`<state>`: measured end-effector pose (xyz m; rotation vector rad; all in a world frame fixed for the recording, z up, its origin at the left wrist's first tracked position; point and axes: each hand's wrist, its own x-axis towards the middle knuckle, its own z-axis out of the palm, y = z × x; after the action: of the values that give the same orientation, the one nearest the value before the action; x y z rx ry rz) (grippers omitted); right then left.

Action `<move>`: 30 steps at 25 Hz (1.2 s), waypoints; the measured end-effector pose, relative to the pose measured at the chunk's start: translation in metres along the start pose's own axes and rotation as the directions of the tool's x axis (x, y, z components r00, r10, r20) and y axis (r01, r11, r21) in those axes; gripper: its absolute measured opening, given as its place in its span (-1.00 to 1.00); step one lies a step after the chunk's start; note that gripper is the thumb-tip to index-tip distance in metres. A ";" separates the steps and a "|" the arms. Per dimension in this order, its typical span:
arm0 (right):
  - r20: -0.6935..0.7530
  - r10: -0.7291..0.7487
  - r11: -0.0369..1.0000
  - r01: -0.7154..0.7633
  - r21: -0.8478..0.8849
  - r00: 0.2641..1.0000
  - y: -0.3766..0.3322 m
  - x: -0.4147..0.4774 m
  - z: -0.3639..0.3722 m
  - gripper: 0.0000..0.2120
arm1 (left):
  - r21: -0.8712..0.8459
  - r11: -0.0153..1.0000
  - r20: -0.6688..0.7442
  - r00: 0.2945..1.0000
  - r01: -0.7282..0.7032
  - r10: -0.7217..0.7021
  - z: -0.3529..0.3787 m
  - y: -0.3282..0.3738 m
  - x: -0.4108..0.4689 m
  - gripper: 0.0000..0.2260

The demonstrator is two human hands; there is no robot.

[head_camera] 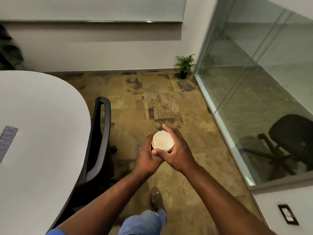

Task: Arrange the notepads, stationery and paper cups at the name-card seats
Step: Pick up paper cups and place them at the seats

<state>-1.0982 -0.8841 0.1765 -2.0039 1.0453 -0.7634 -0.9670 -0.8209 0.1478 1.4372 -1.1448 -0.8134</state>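
arms outstretched, left hand and right hand touching, both gripping

Mottled floor, glass wall (potted plant).

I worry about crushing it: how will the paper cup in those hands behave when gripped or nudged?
Probably light: the paper cup looks empty, its pale inside bare. Its thin open rim would likely dent under a hard squeeze. Being empty, it may tip or slide if nudged.

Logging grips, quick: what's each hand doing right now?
Left hand: grips the paper cups.
Right hand: also curled round the paper cups.
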 end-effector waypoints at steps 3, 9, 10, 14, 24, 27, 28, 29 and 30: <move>0.043 -0.033 0.999 0.035 -0.028 0.999 0.024 0.068 -0.009 -0.08 | 0.004 1.000 -0.072 0.997 0.020 -0.020 0.014 -0.011 0.062 -0.44; 0.111 -0.099 0.993 0.105 -0.055 0.989 0.052 0.201 -0.033 -0.10 | 0.010 0.999 -0.160 0.986 0.044 -0.042 0.024 -0.017 0.187 -0.42; 0.117 -0.123 0.991 0.128 -0.038 0.986 0.050 0.213 -0.034 -0.10 | -0.017 0.999 -0.166 0.985 0.037 -0.039 0.021 -0.015 0.198 -0.42; 0.211 -0.186 0.982 0.187 0.015 0.960 0.067 0.319 -0.029 -0.10 | 0.039 0.997 -0.294 0.954 0.071 -0.057 0.007 -0.021 0.287 -0.42; 0.491 -0.451 0.891 0.410 0.196 0.745 0.086 0.592 0.026 -0.10 | 0.152 0.963 -0.689 0.722 0.221 -0.057 -0.039 -0.042 0.494 -0.37; 0.569 -0.519 0.850 0.452 0.269 0.637 0.065 0.647 0.052 -0.10 | 0.126 0.950 -0.781 0.619 0.285 -0.083 -0.067 -0.044 0.530 -0.36; 0.590 -0.536 0.838 0.463 0.288 0.604 0.056 0.663 0.064 -0.10 | 0.140 0.945 -0.816 0.575 0.296 -0.060 -0.079 -0.046 0.539 -0.36; 0.605 -0.557 0.823 0.478 0.308 0.569 0.048 0.679 0.078 -0.11 | 0.143 0.942 -0.839 0.542 0.303 -0.047 -0.092 -0.046 0.548 -0.36; 0.620 -0.577 0.807 0.489 0.332 0.531 0.041 0.695 0.094 -0.11 | 0.133 0.942 -0.854 0.518 0.308 -0.049 -0.107 -0.048 0.558 -0.37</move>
<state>-0.7022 -1.4631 0.2056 -2.2353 -0.0971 -0.2574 -0.6878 -1.3167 0.1793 1.8872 -0.3278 0.0110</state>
